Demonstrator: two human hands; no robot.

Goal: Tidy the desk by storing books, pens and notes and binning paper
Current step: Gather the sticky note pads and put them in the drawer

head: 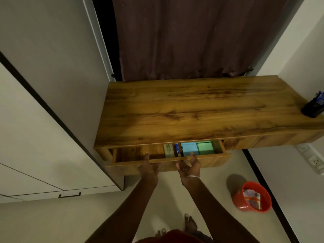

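Both hands at drawer front (168,163), left hand (149,170) and right hand (189,166) spread, empty. Sticky notes (197,148) inside drawer. Risk: fingertips over front edge pinched under bench (192,109) if drawer pushed shut.

The desktop (201,109) hid the back of the open drawer (168,161) (only front ends of its contents showed). The picture's right edge cut off the pen holder (313,107); the bin's (252,197) paper was too blurred to read.

Counter (201,109) top: bare except pen pot (313,107) at right edge | Drawer (168,161) under front edge: left half free, right half filled by notes (197,149) | Floor: red bin (252,197) below right end
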